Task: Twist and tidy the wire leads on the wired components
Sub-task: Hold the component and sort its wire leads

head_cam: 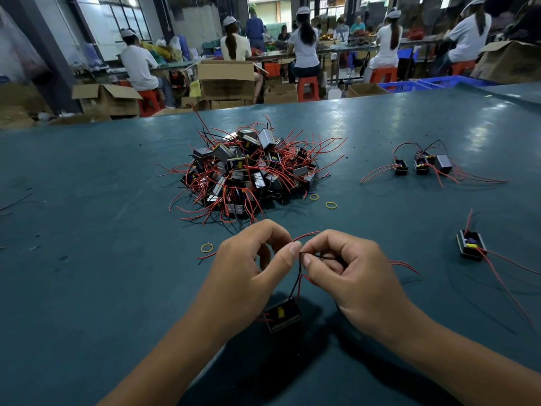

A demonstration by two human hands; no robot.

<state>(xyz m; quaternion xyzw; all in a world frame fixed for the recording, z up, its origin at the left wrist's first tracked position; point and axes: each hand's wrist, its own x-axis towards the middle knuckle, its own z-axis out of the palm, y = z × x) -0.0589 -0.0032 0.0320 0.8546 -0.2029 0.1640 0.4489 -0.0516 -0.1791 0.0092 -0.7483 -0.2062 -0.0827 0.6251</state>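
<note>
Black component (pixel 283 314) dangling by its leads (pixel 298 276) below both hands' (pixel 257 268) (pixel 345 268) pinching grip.

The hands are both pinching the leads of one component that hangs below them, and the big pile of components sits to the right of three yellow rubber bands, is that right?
Not quite. In the head view the pile sits beyond the rubber bands, not to their right. Both hands, left and right, do pinch the leads of one component below them.

— What sort of place is this looking like?
— A factory assembly hall: capped workers (pixel 304 39) are sitting on red stools (pixel 308 88) along benches, cardboard boxes (pixel 226 79) are standing open, and wired components (pixel 248 171) are lying heaped on the teal tabletop (pixel 87 200).
</note>
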